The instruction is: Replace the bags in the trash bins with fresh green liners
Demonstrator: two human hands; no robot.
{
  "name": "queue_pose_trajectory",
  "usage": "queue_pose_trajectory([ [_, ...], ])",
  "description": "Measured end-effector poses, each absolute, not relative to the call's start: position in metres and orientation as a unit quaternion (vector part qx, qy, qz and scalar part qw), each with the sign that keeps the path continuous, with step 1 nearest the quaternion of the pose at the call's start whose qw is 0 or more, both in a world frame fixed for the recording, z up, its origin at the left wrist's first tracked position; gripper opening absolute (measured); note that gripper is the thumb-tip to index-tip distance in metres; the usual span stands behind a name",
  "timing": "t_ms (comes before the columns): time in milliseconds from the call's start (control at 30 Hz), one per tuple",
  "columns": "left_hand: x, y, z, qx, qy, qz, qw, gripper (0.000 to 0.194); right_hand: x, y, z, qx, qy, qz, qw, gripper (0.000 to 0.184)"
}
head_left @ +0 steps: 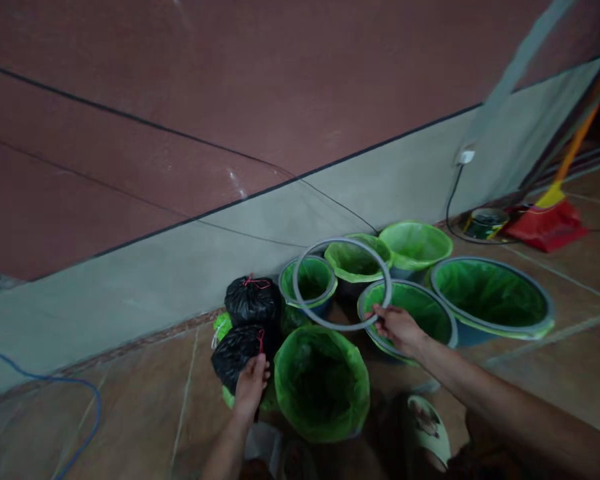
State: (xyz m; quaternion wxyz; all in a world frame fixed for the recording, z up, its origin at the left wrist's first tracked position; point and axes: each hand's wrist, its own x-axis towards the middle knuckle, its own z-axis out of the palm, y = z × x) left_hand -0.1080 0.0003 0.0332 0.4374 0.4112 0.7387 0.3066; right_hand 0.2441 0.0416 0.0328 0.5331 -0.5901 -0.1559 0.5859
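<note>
My right hand [397, 328] pinches the near edge of a grey plastic ring [343, 283] and holds it up above the bins. My left hand [251, 385] rests with curled fingers on a tied black rubbish bag [235, 353] on the floor. A second black bag [253, 300] sits just behind it. Right in front of me stands a bin lined with a green bag [321, 383], without a ring. Several more green-lined bins stand behind: a small one [309, 283], two with loose liners [359, 260] [415, 245], and two ringed ones [414, 319] [491, 297].
The bins stand on a tiled floor against a grey and maroon wall [280, 100]. A red dustpan with a broom [547, 223] leans at the right. A black cable hangs from a wall socket [464, 157]. A blue cable [87, 393] lies at the left. My sandalled foot [425, 427] shows below.
</note>
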Motion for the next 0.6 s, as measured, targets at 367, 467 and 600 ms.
queue_pose_trajectory([
  [367, -0.114, -0.007, 0.018, 0.386, 0.748, 0.265, 0.471, 0.033, 0.184, -0.012, -0.001, -0.584, -0.357, 0.672, 0.283, 0.024],
  [467, -0.119, -0.006, 0.002, 0.442, 0.800, 0.142, 0.381, 0.028, 0.172, -0.010, -0.009, -0.605, -0.379, 0.648, 0.265, 0.019],
  [600, -0.125, -0.005, -0.016, 0.453, 0.831, 0.061, 0.316, 0.020, 0.162, -0.002, -0.028, -0.658, -0.489, 0.545, 0.174, 0.018],
])
